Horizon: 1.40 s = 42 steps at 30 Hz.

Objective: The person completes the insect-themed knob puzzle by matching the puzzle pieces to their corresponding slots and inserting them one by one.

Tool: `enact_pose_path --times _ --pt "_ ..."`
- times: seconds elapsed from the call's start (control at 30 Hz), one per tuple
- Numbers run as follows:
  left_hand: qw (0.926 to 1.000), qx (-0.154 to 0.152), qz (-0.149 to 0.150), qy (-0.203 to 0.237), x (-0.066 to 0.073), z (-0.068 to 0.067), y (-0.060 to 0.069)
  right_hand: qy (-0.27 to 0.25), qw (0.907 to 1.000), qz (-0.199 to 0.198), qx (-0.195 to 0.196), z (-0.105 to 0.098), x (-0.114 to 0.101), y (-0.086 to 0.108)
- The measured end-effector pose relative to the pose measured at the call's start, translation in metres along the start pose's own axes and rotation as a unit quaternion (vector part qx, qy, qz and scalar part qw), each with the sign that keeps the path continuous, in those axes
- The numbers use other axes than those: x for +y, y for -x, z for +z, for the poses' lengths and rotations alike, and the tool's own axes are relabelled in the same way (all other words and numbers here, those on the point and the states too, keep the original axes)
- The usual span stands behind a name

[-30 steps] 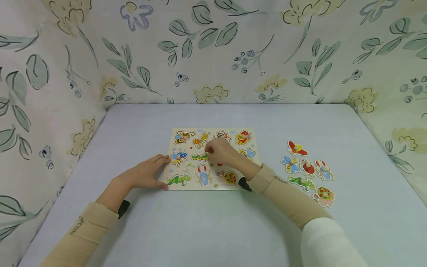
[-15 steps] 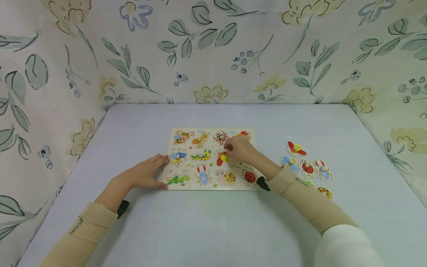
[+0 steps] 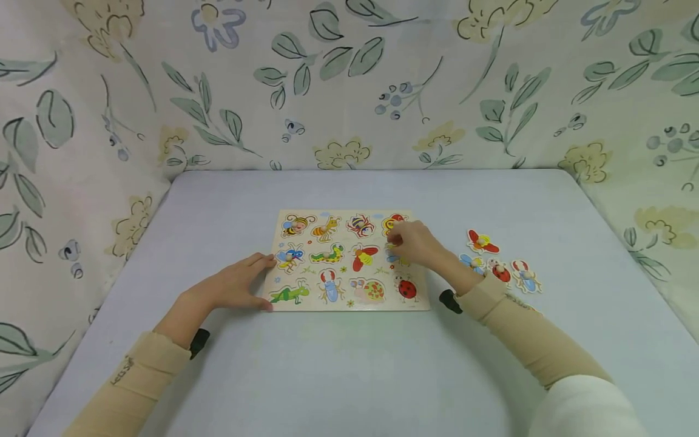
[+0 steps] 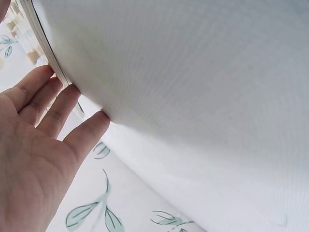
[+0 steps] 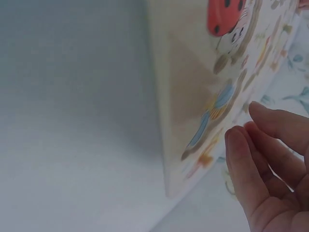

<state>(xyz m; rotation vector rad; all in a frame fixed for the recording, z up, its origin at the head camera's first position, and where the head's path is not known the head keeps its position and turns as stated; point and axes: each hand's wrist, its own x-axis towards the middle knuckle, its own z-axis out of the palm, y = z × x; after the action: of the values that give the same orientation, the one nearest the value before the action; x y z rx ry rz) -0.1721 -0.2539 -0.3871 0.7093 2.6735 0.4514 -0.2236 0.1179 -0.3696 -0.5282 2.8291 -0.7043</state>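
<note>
A pale wooden insect puzzle board (image 3: pixel 390 306) lies flat on the table. My left hand (image 3: pixel 235 284) rests at its left side; in the left wrist view straight fingers (image 4: pixel 60 111) touch the board's edge. My right hand (image 3: pixel 419 244) hovers over the board's right part, hiding some of the blue-winged bee picture. In the right wrist view, that hand's thumb and fingertips stand apart with nothing between them. A green caterpillar piece (image 3: pixel 327 254) sits in the middle row. The bee (image 3: pixel 297 226), ant (image 3: pixel 326 229) and spider (image 3: pixel 360 226) fill spots in the top row.
Right of the board lie loose pieces: a red-winged bug (image 3: pixel 483 241), a blue-winged bee (image 3: pixel 472 263), a ladybird (image 3: pixel 499 271) and a stag beetle (image 3: pixel 526 277). The right forearm covers others. Floral cloth (image 3: pixel 349 91) stands behind the table.
My right hand has left the caterpillar piece and moved right across the board to its right side. The forearm now hides more of the loose pieces. The left hand keeps its place.
</note>
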Motion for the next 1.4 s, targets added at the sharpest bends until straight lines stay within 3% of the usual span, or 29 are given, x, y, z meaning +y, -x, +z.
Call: enact_pose_path --times 0.5,0.87,1.07,1.4 --pt "1.0 -0.002 0.0 -0.006 -0.001 0.0 0.0 0.022 0.9987 0.046 0.001 -0.046 0.056 0.024" --pt "1.0 -0.001 -0.001 -0.008 -0.001 0.0 -0.001 0.026 0.9951 0.095 -0.011 -0.066 0.102 0.05" --pt "1.0 0.0 -0.003 -0.007 0.0 0.0 0.0 0.015 0.9971 0.075 -0.005 -0.071 0.124 0.057" --pt "1.0 -0.001 0.005 -0.001 0.0 -0.001 0.0 -0.025 0.9971 0.06 -0.04 -0.075 0.143 0.056"
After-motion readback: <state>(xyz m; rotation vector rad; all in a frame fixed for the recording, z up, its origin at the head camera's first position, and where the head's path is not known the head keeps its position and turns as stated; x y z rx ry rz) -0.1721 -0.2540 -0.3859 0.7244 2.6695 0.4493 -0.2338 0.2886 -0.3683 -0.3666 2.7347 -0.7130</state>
